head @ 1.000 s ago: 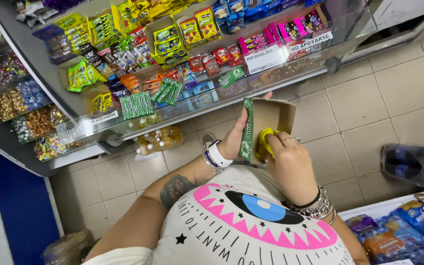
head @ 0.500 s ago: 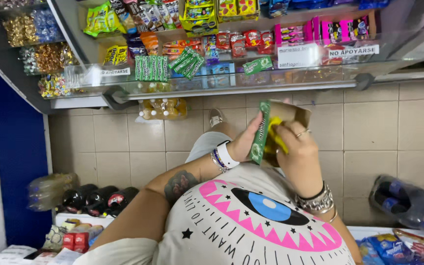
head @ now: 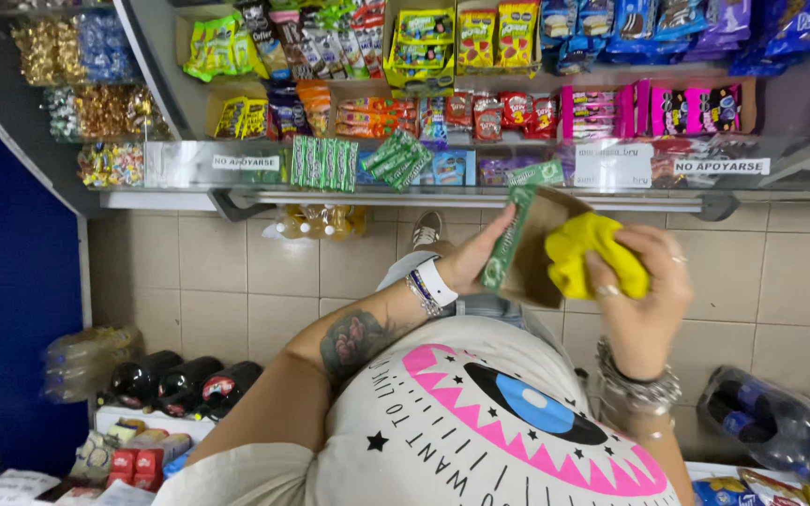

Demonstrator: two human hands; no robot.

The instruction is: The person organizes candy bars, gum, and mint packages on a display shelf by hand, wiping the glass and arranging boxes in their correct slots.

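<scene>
My left hand (head: 476, 258) holds a small green cardboard box (head: 525, 245) tilted up, its brown inside facing me. My right hand (head: 637, 292) grips a crumpled yellow cloth (head: 585, 255) and presses it against the inside of the box. Both hands are in front of my chest, above the tiled floor, just below the edge of a glass counter (head: 442, 192).
The glass display counter holds rows of packaged sweets and snacks (head: 480, 112). Dark drink bottles (head: 175, 379) wrapped in plastic lie on the floor at the left, more bottles (head: 780, 426) at the right. A blue wall panel (head: 30, 281) stands at the far left.
The view has swung so the counter runs level across the top. The yellow cloth has shifted from deep inside the box toward its right edge.
</scene>
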